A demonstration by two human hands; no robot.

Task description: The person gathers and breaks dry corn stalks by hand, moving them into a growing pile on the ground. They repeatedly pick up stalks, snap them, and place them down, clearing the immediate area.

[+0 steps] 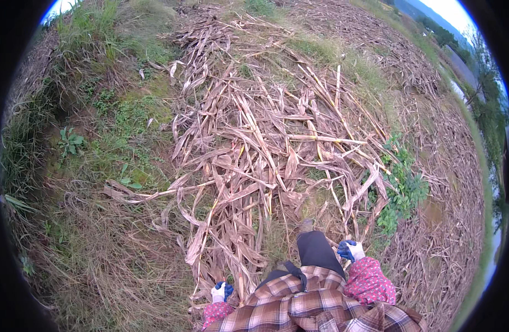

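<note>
My left hand point(222, 291), in a white and blue work glove, is at the bottom centre-left beside dry corn stalks; its fingers look curled, but whether they hold a stalk cannot be told. My right hand point(351, 250), gloved alike, is just right of my dark-trousered knee point(319, 249), its fingers curled near the ends of some stalks; its grip is unclear too. Both forearms wear pink patterned sleeves. A broad layer of dry corn stalks with withered leaves point(258, 166) spreads over the ground before me.
Green grass and weeds point(134, 112) cover a low bank on the left. A leafy green plant point(404, 191) grows at the right edge of the stalks. More dry stalks point(441, 257) lie further right, with a strip of water point(496, 232) beyond. One long stalk point(155, 195) sticks out leftward.
</note>
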